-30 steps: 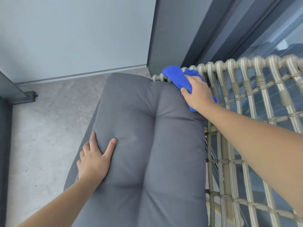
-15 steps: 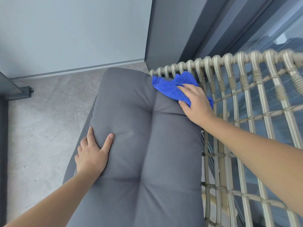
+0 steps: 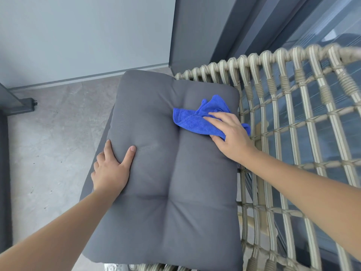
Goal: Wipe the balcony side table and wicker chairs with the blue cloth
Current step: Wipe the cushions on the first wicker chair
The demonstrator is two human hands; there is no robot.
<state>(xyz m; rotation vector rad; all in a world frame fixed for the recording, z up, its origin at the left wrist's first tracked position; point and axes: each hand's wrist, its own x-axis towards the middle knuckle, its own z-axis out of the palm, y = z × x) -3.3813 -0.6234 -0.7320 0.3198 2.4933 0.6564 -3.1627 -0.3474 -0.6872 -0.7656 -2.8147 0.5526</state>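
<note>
Balcony floor grey beside cushion (image 3: pixel 166 173). We press blue cloth (image 3: pixel 197 122) under flat right hand (image 3: pixel 230 137); left hand (image 3: pixel 111 171) spread, steadying cushion's left edge. Keep strokes overlapping toward wicker chair (image 3: pixel 293 114) rail.

1. Blue cloth (image 3: pixel 197 122): terry/microfibre, fluffy nap, matt, stitched hem.
2. Seat cushion (image 3: pixel 166 173): grey woven fabric, matt, smooth, tufted seams.
3. Wicker chair (image 3: pixel 289 94): beige striped synthetic-looking rattan strands w/ slight sheen, wrapped at joints.
4. Floor (image 3: pixel 48 143): grey stone-look tile, matt, mottled.
5. Wall (image 3: pixel 78 36): pale, smooth, matt paint.
6. Frame (image 3: pixel 195 26): dark grey, smooth, prob. metal.
</note>
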